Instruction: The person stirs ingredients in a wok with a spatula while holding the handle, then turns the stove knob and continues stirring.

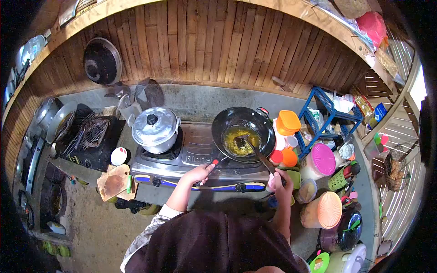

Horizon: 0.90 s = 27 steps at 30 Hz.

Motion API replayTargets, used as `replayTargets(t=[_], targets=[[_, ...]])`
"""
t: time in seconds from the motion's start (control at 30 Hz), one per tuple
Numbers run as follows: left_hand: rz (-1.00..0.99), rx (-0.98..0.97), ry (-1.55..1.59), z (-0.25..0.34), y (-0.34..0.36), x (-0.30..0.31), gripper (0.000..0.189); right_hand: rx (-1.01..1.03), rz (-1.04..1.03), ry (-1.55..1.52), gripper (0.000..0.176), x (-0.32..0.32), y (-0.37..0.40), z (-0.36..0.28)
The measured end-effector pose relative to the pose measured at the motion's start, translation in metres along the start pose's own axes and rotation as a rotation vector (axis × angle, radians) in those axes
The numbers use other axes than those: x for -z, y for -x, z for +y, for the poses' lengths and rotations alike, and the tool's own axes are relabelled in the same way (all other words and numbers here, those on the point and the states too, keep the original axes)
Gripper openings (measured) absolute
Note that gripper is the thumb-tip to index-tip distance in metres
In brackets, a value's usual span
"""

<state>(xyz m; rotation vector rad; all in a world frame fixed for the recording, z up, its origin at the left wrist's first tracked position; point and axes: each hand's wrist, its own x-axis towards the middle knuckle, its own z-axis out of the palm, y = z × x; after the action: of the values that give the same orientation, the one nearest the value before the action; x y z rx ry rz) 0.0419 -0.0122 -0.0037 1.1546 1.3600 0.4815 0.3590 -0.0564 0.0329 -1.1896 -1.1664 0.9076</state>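
A black wok (243, 133) with yellow-brown food in it sits on the right burner of a two-burner gas stove (195, 157). My left hand (198, 173) is closed around the wok's handle, which has a red tip. My right hand (280, 180) holds the dark handle of a spatula (257, 152), whose blade rests in the food. A lidded aluminium pot (155, 129) stands on the left burner.
Right of the stove stand plastic containers with orange and pink lids (324, 159), a blue rack (327, 119) and a cup of utensils (340, 178). A wooden cutting board (114, 182) and a wire grill (91, 133) lie at the left. A bamboo wall is behind.
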Motion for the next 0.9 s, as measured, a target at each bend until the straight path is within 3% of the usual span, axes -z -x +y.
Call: replayTargets(t=[0.1,0.27,0.37,0.5,0.53,0.57,0.63,0.67,0.73,0.9], targets=[[0.004,0.0,0.015,0.001,0.003,0.0,0.055,0.028,-0.031,0.166,0.02,-0.009,-0.013,0.024],[0.011,0.009,-0.006,0.003,0.004,-0.001,0.053,0.037,-0.093,0.105,0.036,-0.03,-0.009,0.029],[0.01,0.004,-0.012,0.002,0.004,-0.001,0.051,0.092,-0.08,0.054,0.034,-0.033,-0.008,0.049],[-0.002,0.002,0.035,-0.006,-0.004,-0.001,0.05,0.204,-0.051,0.144,0.037,-0.022,-0.005,0.029],[-0.004,0.002,0.036,-0.007,-0.005,-0.001,0.05,0.033,-0.083,0.141,0.039,-0.015,-0.004,0.023],[-0.014,0.008,0.049,-0.008,-0.006,0.0,0.05,-0.05,-0.041,0.078,0.036,-0.01,-0.005,0.021],[-0.024,0.014,0.064,-0.008,-0.006,-0.001,0.051,0.184,0.06,0.29,0.029,0.005,-0.008,0.026],[-0.014,0.029,0.064,-0.006,-0.005,-0.001,0.051,0.185,0.06,0.292,0.029,0.009,-0.007,0.027],[-0.005,0.044,0.064,-0.005,-0.004,-0.002,0.051,0.096,0.16,-0.135,0.024,0.013,0.0,0.007],[0.015,0.027,0.043,-0.005,-0.005,-0.003,0.052,0.066,0.157,0.047,0.022,0.035,0.015,-0.034]])
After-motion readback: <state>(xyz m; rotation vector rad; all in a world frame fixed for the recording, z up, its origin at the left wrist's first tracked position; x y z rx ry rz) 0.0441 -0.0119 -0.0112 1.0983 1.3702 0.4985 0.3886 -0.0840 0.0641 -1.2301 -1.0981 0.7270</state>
